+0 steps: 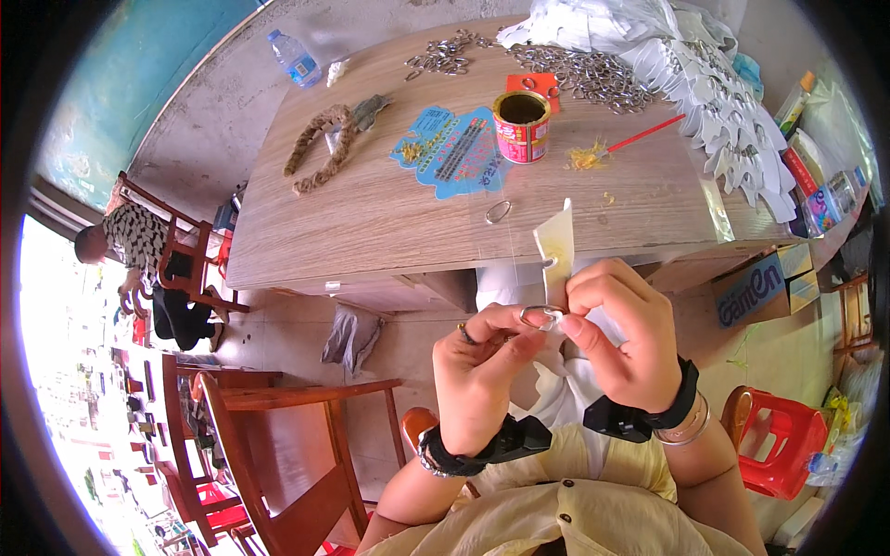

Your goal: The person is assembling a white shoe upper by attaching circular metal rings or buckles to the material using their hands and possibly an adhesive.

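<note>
Just off the table's near edge, my left hand (pixel 484 366) pinches a silver metal ring (pixel 540 318) between thumb and fingers. My right hand (pixel 626 329) is closed on a white strip (pixel 556 246), whose free end points up and carries a yellowish smear. The strip meets the ring at my fingertips; whether it passes through is too small to tell. Ahead on the table lies a loose ring (pixel 499 212). Behind it stands an open red-and-pink can (pixel 522 128). Right of the can lies a red-handled brush (pixel 644 132) with yellow, glue-like bristles (pixel 587 156).
Ring piles (pixel 593 79) and white strips with rings (pixel 742 130) cover the wooden table's (pixel 371 222) far right. A blue card (pixel 454 153), brown fuzzy band (pixel 324 148) and bottle (pixel 295 60) lie left. Wooden chair (pixel 287 454) left, red stool (pixel 783 440) right; a person (pixel 139 236) sits far left.
</note>
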Tool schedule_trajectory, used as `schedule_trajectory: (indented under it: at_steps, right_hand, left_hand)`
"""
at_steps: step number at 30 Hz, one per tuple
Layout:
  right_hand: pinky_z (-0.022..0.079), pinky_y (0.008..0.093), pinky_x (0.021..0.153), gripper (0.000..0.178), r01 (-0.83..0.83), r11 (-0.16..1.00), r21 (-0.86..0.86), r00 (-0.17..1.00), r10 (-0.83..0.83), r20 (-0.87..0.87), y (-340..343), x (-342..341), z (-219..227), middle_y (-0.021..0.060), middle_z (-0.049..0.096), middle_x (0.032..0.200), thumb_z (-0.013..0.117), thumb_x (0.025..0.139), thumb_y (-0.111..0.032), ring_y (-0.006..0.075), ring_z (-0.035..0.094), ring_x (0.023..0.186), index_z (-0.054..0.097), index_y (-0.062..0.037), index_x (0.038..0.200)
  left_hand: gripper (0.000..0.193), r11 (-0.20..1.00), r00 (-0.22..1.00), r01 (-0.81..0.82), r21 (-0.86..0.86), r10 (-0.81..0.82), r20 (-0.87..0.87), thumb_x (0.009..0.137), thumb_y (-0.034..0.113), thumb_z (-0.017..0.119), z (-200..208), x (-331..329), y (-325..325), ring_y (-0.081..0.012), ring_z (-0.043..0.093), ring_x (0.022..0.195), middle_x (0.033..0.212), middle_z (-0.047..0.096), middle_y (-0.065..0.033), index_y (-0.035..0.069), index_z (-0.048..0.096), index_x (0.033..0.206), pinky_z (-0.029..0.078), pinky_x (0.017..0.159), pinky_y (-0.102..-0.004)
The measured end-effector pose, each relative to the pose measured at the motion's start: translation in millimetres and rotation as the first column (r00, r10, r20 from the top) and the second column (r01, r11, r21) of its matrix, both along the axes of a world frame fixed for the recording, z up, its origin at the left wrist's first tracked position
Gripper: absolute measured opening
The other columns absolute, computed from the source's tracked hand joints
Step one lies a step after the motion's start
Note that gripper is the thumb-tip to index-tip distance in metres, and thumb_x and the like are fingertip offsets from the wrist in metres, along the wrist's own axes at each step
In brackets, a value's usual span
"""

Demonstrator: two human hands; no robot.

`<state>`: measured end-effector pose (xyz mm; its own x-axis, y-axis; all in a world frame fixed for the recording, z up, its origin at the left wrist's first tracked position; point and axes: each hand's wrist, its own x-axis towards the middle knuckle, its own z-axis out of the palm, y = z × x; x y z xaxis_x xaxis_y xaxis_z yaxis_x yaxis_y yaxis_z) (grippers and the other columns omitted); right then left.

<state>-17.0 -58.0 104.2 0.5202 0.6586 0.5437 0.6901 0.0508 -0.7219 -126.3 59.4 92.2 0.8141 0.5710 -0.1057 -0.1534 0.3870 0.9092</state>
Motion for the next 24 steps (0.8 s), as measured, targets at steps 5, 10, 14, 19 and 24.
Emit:
schedule_trajectory:
  at_steps: [5, 10, 14, 19, 24]
  right_hand:
    - [0.042, 0.0265, 0.068, 0.008, 0.159, 0.965, 0.209, 0.923, -0.071, -0.378, -12, 9, -1, 0.0097, 0.057, 0.083, 0.059, 0.084, -0.004, 0.0185, 0.053, 0.072, 0.053, 0.0000, 0.085]
    - [0.044, 0.0283, 0.063, 0.019, 0.166, 0.980, 0.113, 0.986, -0.161, -0.050, -9, 0, 9, 0.0089, 0.059, 0.088, 0.071, 0.078, -0.013, 0.0203, 0.055, 0.071, 0.058, -0.0017, 0.086]
    - [0.045, 0.0323, 0.063, 0.032, 0.200, 0.979, 0.046, 0.979, -0.201, 0.037, 7, -16, 12, 0.0078, 0.057, 0.083, 0.081, 0.064, -0.014, 0.0241, 0.056, 0.074, 0.058, -0.0051, 0.084]
    - [0.043, 0.0333, 0.061, 0.029, 0.198, 0.979, 0.040, 0.980, -0.199, 0.023, 13, -16, 3, 0.0047, 0.056, 0.079, 0.080, 0.065, -0.010, 0.0232, 0.054, 0.070, 0.055, -0.0061, 0.077]
    - [0.043, 0.0324, 0.060, 0.025, 0.174, 0.985, -0.006, 0.983, -0.174, -0.053, 9, -13, 7, 0.0039, 0.057, 0.074, 0.079, 0.067, -0.009, 0.0223, 0.055, 0.069, 0.055, -0.0064, 0.073]
  left_hand:
    - [0.011, 0.992, 0.990, -0.114, -0.046, 0.117, 0.073, 0.084, -0.006, 0.055, -3, -4, 24, -0.0093, 0.060, 0.080, 0.091, 0.065, -0.0059, -0.003, 0.061, 0.091, 0.046, 0.074, -0.0227]
    - [0.013, 0.997, 0.991, -0.064, 0.047, 0.058, 0.125, 0.083, -0.008, 0.056, -5, -5, 12, -0.0099, 0.059, 0.084, 0.095, 0.064, -0.0065, -0.003, 0.063, 0.093, 0.046, 0.074, -0.0223]
    - [0.016, 0.991, 0.995, -0.051, 0.121, 0.039, 0.095, 0.081, -0.011, 0.054, -3, -3, 0, -0.0139, 0.060, 0.084, 0.094, 0.063, -0.0094, -0.005, 0.063, 0.093, 0.047, 0.076, -0.0254]
    - [0.019, 0.956, 0.991, -0.030, 0.293, -0.009, 0.132, 0.082, -0.012, 0.057, -7, -6, -1, -0.0107, 0.058, 0.082, 0.094, 0.062, -0.0074, -0.004, 0.064, 0.098, 0.045, 0.071, -0.0214]
    - [0.020, 0.932, 0.995, -0.041, 0.360, 0.006, 0.100, 0.081, -0.012, 0.059, -8, -6, -1, -0.0103, 0.058, 0.080, 0.091, 0.062, -0.0080, -0.004, 0.065, 0.097, 0.045, 0.069, -0.0211]
